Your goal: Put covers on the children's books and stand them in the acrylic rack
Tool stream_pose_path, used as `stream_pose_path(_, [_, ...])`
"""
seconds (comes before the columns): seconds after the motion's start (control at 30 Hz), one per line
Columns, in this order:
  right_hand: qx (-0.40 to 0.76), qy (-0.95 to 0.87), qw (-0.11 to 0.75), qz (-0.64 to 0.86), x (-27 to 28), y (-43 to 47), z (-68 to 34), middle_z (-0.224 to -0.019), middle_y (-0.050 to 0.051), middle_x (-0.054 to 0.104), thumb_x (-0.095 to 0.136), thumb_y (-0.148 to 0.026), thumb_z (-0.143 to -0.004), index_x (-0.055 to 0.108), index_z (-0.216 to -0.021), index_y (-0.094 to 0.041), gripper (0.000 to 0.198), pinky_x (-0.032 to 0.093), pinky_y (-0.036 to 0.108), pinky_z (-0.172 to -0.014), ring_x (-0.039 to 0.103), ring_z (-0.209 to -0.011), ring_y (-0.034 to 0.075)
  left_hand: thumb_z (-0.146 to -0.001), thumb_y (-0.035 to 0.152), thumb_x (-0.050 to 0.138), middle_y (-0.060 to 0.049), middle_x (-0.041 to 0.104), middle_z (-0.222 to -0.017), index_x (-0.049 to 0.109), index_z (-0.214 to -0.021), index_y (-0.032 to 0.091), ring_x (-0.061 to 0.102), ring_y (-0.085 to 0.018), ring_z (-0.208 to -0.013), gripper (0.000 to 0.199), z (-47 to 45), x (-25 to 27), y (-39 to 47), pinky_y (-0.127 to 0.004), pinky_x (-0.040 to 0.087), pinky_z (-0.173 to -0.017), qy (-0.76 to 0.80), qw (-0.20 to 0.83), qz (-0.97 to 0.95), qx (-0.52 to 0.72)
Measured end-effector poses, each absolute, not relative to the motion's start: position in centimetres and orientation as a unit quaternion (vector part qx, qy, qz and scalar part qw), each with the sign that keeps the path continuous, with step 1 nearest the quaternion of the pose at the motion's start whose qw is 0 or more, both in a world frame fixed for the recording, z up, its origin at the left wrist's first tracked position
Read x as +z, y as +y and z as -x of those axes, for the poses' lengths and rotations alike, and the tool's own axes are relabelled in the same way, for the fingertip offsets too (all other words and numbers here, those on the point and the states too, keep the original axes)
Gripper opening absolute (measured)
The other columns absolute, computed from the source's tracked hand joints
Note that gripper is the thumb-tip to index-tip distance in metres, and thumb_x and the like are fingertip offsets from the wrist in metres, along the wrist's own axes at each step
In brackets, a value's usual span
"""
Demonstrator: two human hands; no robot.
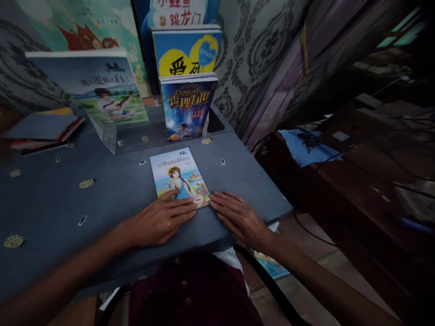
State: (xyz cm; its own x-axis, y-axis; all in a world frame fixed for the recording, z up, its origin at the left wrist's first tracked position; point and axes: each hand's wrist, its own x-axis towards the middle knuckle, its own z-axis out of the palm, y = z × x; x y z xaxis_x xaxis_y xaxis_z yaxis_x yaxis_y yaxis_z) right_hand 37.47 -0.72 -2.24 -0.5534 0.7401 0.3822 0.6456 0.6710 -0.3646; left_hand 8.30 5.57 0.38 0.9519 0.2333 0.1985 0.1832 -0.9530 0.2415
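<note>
Near the front edge of the table [115, 210], a booklet [193, 177] lies face up and slightly askew, a figure in a yellow hat on its cover. The left hand [165, 220] rests palm down over the booklet's lower edge, forefinger a little apart from the other fingers, hiding part of the cover; it lies flat and pinches nothing. The right hand [239, 213] lies flat on the cloth, fingers held side by side, their tips at the booklet's lower right corner; it grasps nothing either. Beyond the booklet, a clear stand [108, 135] props up a guitar book [115, 97], and a dark blue book [188, 108] stands upright to its right, blocking part of a yellow-heart book [186, 52] behind. A phone [215, 122] lies just beside the dark blue book, partly hidden by it. At the far left is an uneven pile of books [42, 127]. A patterned curtain [268, 34] hangs behind. Off the table's right side, cables [311, 230] trail around dim brown furniture [377, 217] where a blue cloth [292, 144] lies, and a colourful sheet [272, 266] shows below the right forearm.
</note>
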Motion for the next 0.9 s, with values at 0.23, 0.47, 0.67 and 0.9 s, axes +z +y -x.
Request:
stream_pose_path(0.23, [0.088, -0.875, 0.264, 0.395, -2.1, -0.7, -37.5, -0.138, 0.010, 0.063, 0.047, -0.017, -0.101, 0.047, -0.148, -0.024, 0.047, 0.047, 0.051, -0.111, 0.056, -0.132, 0.023, -0.093, 0.008, 0.043, -0.011, 0.058, -0.144, 0.041, -0.149, 0.015, 0.052, -0.023, -0.137, 0.056, -4.7, 0.5, 3.8, -0.052, 0.032, -0.120, 0.129, 0.078, -0.981, 0.123])
stream_pose_path(0.47, [0.079, -0.876, 0.270, 0.392, -2.1, -0.6, -37.5, -0.138, 0.009, 0.064, 0.046, -0.017, -0.101, 0.047, -0.149, -0.025, 0.048, 0.047, 0.049, -0.112, 0.058, -0.131, 0.022, -0.093, 0.008, 0.044, -0.009, 0.058, -0.144, 0.039, -0.152, 0.019, 0.051, -0.023, -0.137, 0.060, -1.9, 0.7, 2.8, -0.049, 0.036, -0.118, 0.161, 0.074, -0.977, 0.118])
stream_pose_path(0.67, [0.052, -0.882, 0.256, 0.391, -1.7, -0.4, -37.2, -0.134, 0.009, 0.067, 0.048, -0.018, -0.100, 0.049, -0.146, -0.026, 0.047, 0.049, 0.054, -0.108, 0.060, -0.128, 0.025, -0.095, 0.010, 0.042, -0.009, 0.061, -0.141, 0.035, -0.154, 0.021, 0.056, -0.020, -0.133, 0.061, -1.9, 0.6, 2.7, -0.045, 0.042, -0.114, 0.177, 0.073, -0.970, 0.150])
stream_pose_path(0.9, [0.057, -0.909, 0.208, 0.357, -0.2, 0.7, -34.8, -0.137, 0.012, 0.064, 0.049, -0.021, -0.101, 0.055, -0.140, -0.019, 0.040, 0.042, 0.055, -0.115, 0.054, -0.134, 0.026, -0.101, 0.018, 0.041, -0.009, 0.065, -0.136, 0.048, -0.144, 0.020, 0.058, -0.020, -0.130, 0.043, -2.8, -0.3, 4.9, -0.046, 0.041, -0.115, 0.233, 0.041, -0.956, 0.171])
